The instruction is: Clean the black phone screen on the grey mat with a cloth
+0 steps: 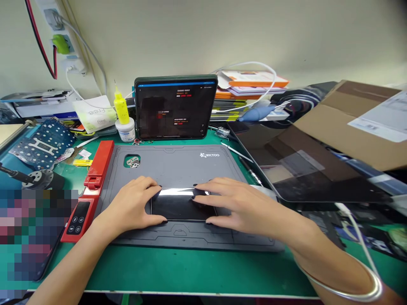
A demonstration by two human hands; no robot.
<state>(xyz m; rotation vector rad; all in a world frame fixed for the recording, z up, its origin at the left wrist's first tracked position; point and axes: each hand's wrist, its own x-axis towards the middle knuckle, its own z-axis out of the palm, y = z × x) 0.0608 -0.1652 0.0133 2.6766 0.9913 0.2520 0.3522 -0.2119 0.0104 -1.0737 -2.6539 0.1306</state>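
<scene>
A phone (178, 208) with a glossy black screen lies sideways on the grey work mat (171, 163), and a bright reflection runs along its far edge. My left hand (135, 205) grips its left end, fingers at the far edge and thumb at the near edge. At the right end, my right hand (233, 206) holds the phone between a finger at the far edge and the thumb near the close edge. Another right fingertip rests over the screen. Both hands partly cover the phone's ends.
A tablet (176, 110) stands upright behind the mat. Left of it are a yellow needle bottle (121, 106) and a white jar (125, 130). A red device (83, 212) borders the mat's left side. A large dark glass panel (286, 165) and cardboard box (356, 123) crowd the right.
</scene>
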